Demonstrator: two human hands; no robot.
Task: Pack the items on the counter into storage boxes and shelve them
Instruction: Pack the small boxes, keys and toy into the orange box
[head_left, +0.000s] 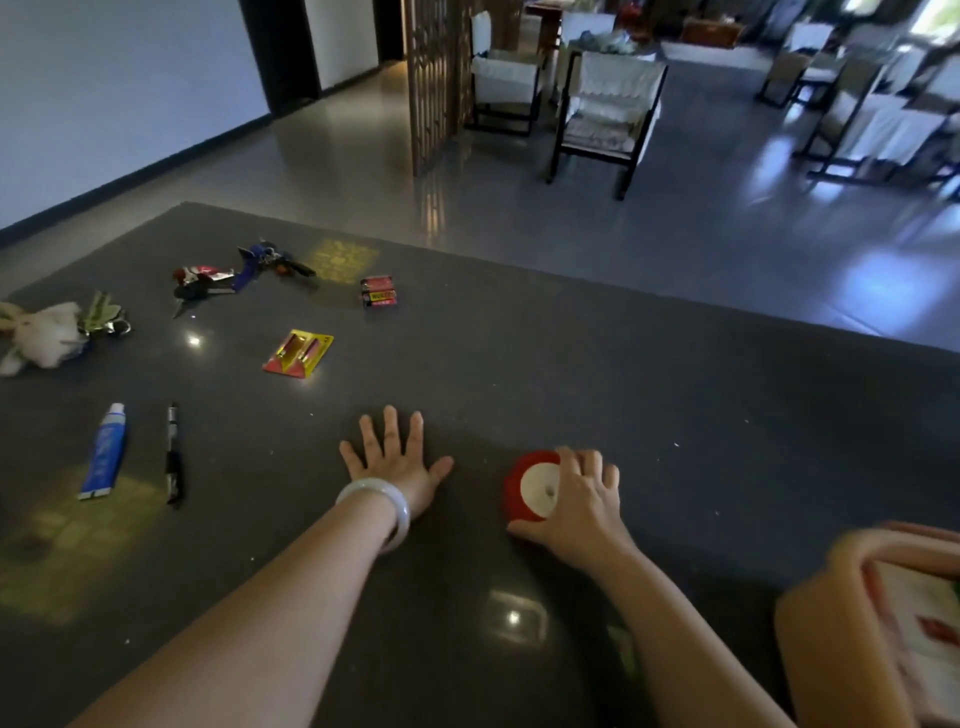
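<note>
Two hands are low on the dark tabletop (571, 364). The right hand (576, 499) curls round a red roll (522, 486) at about 5 o'clock, likely to lift it into the box (831, 623) near 4 o'clock. The left hand (395, 457) lies flat, fingers spread, holding nothing, maybe to steady. Other things wait at 10 o'clock.
</note>
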